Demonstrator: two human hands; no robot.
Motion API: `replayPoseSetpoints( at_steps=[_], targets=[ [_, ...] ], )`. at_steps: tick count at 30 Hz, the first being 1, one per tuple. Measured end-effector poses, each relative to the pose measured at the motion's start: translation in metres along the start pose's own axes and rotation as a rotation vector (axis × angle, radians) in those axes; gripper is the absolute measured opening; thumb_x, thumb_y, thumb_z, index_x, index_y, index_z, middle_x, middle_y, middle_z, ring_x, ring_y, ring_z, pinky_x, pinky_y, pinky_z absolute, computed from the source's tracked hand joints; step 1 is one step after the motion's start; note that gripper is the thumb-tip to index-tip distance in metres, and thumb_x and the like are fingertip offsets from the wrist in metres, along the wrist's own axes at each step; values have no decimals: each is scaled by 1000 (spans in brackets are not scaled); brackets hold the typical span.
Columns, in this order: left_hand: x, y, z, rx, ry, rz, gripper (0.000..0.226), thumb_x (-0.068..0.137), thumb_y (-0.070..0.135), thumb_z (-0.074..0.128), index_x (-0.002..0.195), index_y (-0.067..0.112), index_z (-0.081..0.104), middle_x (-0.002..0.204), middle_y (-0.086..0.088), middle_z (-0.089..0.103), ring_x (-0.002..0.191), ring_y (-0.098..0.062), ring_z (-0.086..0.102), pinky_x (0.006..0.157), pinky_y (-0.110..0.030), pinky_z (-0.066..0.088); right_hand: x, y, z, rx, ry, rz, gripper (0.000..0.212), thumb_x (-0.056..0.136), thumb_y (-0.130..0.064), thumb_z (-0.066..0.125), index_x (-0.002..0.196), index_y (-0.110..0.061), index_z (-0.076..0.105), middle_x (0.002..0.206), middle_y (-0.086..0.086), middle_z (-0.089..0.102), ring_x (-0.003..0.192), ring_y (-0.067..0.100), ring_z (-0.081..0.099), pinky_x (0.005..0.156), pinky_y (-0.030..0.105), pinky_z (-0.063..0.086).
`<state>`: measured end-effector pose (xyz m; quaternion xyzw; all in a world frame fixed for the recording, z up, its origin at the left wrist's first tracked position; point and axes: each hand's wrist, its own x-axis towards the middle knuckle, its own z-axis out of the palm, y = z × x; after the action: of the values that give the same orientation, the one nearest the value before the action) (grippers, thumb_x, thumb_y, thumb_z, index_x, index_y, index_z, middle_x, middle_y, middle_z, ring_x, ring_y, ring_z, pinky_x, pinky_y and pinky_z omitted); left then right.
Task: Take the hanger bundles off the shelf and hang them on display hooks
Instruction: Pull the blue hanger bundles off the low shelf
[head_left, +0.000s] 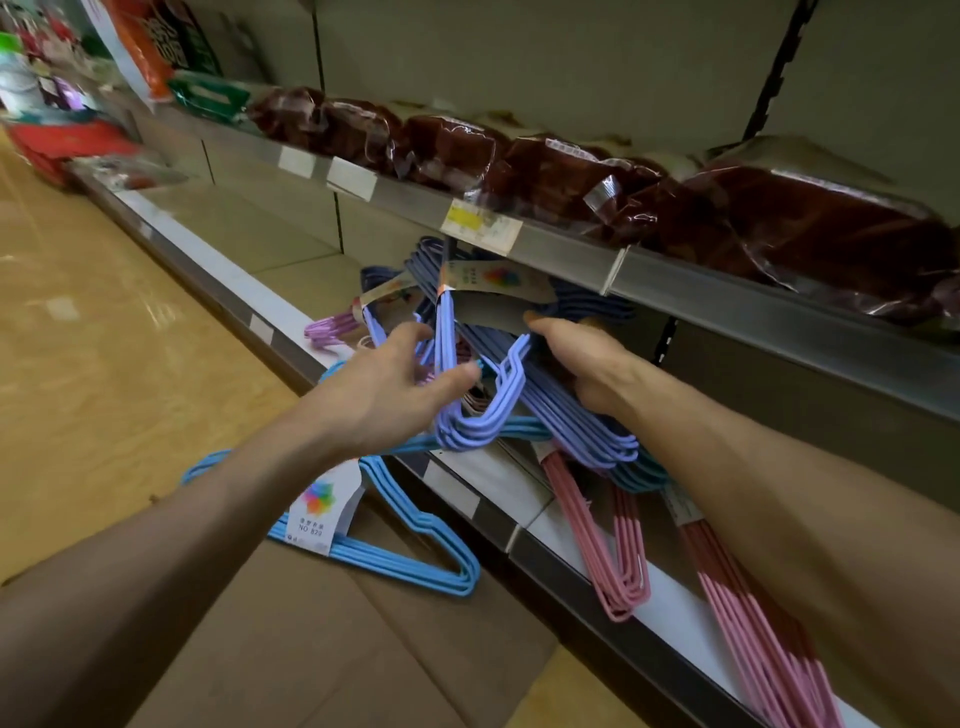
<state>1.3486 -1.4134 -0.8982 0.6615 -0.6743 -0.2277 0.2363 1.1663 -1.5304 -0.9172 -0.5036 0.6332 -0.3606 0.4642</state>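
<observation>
A lavender hanger bundle (470, 415) with a paper label (493, 280) hangs in front of the lower shelf, its top near a thin dark display hook (447, 249) under the upper shelf. My left hand (387, 387) reaches in from the left, its fingers spread around the bundle's loops. My right hand (587, 358) grips the bundle's long arms from the right. A light blue bundle (395, 551) lies on a cardboard box below. Pink bundles (613, 551) hang off the shelf edge. More purple hangers (332, 330) lie on the shelf behind.
The upper shelf (571, 249) holds several dark red wrapped packs (545, 171) and overhangs the hangers. Price labels (480, 223) line its edge. A cardboard box (291, 634) sits on the floor below. Glossy tan floor (83, 332) opens to the left.
</observation>
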Motion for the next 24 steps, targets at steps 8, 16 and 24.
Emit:
replayPoseSetpoints(
  at_steps=[8, 16, 24],
  targets=[
    [0, -6, 21, -50, 93, -30, 60, 94, 54, 54, 146, 29, 38, 137, 2, 59, 120, -20, 57, 98, -35, 45, 12, -9, 20, -3, 72, -29, 19, 96, -22, 56, 107, -7, 61, 103, 15, 64, 98, 30, 61, 84, 33, 48],
    [-14, 1, 13, -508, 355, -29, 30, 94, 23, 60, 122, 33, 59, 109, 17, 70, 93, 2, 65, 77, -22, 56, 5, -13, 23, 52, 254, -62, 45, 91, -19, 53, 133, -4, 56, 131, 16, 61, 117, 36, 60, 100, 42, 50],
    [-24, -12, 14, -418, 374, -115, 28, 96, 24, 60, 124, 25, 60, 117, 9, 66, 108, -9, 61, 95, -38, 54, -12, -22, 17, 166, 249, -60, 10, 92, -15, 49, 91, -12, 58, 105, 16, 70, 95, 31, 68, 91, 45, 57]
  ],
)
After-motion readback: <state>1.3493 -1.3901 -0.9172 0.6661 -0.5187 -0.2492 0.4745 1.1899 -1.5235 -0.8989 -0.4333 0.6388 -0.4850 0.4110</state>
